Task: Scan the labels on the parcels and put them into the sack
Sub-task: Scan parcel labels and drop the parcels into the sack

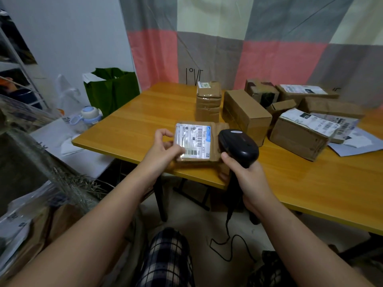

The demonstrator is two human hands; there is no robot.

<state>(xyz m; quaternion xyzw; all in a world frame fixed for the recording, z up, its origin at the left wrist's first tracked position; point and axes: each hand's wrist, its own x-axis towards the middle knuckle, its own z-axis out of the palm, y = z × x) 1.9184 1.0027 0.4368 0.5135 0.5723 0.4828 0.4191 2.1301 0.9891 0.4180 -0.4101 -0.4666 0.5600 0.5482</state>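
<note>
Both my hands are busy at the near edge of the wooden table. My left hand grips a flat cardboard parcel by its left side, with my thumb lying across its white label, which faces up. My right hand is wrapped around the handle of a black scanner, whose head sits just beside the parcel's right side, its cord hanging down to the floor. More boxes are piled on the table further back and to the right. A grey woven sack with a frayed edge is at my lower left.
</note>
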